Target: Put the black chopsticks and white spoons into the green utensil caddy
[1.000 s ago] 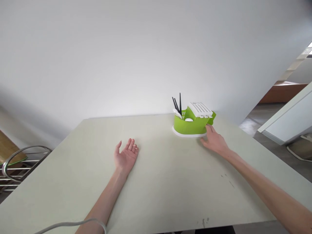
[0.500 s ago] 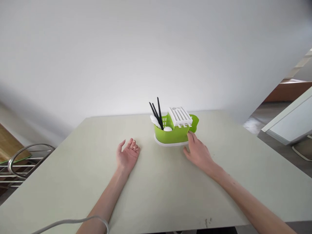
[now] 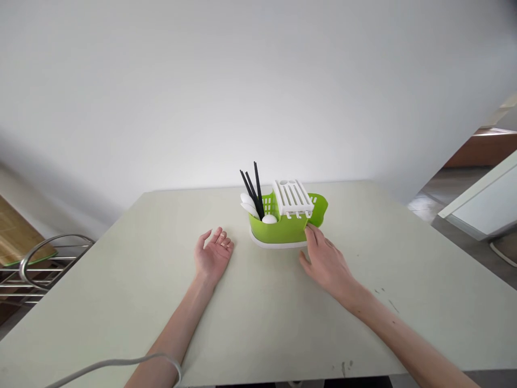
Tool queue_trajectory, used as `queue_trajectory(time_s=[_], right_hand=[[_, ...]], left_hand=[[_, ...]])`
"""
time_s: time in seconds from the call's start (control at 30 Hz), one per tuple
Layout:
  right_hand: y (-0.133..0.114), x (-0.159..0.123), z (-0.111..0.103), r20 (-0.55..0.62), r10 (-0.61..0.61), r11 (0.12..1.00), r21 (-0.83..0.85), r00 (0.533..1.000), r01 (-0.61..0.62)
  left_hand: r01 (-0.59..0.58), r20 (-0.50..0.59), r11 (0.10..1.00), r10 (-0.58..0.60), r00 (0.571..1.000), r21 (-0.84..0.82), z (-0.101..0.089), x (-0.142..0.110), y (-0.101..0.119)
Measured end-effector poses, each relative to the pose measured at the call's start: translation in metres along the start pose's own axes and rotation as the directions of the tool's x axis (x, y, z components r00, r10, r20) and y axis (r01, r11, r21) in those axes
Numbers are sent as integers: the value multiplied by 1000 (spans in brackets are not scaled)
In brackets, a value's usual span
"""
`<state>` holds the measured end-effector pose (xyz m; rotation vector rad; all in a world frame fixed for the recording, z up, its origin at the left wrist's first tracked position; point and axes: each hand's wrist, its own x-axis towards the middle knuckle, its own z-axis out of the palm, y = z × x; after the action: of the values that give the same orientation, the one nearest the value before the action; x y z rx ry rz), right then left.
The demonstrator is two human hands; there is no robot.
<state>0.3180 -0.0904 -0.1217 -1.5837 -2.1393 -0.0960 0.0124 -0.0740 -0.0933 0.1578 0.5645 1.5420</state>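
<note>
A green utensil caddy (image 3: 283,233) with a white base stands near the back of the table. Its raised middle carries a white slotted rack (image 3: 293,197) with small hooks at the front. In its left compartment lean black chopsticks (image 3: 258,186), white spoons (image 3: 248,202) and a rounded white piece (image 3: 269,219). My right hand (image 3: 327,261) grips the caddy's front wall near its right end, the fingertips partly hidden there and the thumb low in front. Left of the caddy, my left hand (image 3: 213,256) rests palm up, holding nothing, its fingers loosely curled and apart.
The pale table (image 3: 258,323) meets a white wall (image 3: 258,97) behind the caddy. A grey cable (image 3: 109,364) crosses my left forearm. At the left stand a metal rack (image 3: 44,269) and a wooden board (image 3: 24,231); a white cabinet (image 3: 484,202) is at the right.
The caddy has shifted slightly left and nearer to me and turned a little, with my right hand moving along on it. My left hand stays in place.
</note>
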Motion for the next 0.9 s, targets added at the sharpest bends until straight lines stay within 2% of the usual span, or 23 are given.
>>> queue_trajectory(time_s=[0.33, 0.57, 0.7, 0.9], right_hand=[[-5, -9, -7, 63, -1, 1000, -3, 998, 1], [8, -10, -19, 58, -9, 1000, 31, 998, 7], [17, -4, -18, 17, -7, 1000, 19, 1000, 6], [16, 8, -4, -85, -7, 999, 41, 996, 11]], left_hand=[[-4, 3, 1000, 4, 1000, 10, 2, -1, 1], [-5, 6, 1000, 5, 1000, 19, 1, 1, 2], [-7, 8, 999, 7, 1000, 33, 1, 1, 1], [-8, 20, 999, 7, 1000, 36, 1, 0, 2]])
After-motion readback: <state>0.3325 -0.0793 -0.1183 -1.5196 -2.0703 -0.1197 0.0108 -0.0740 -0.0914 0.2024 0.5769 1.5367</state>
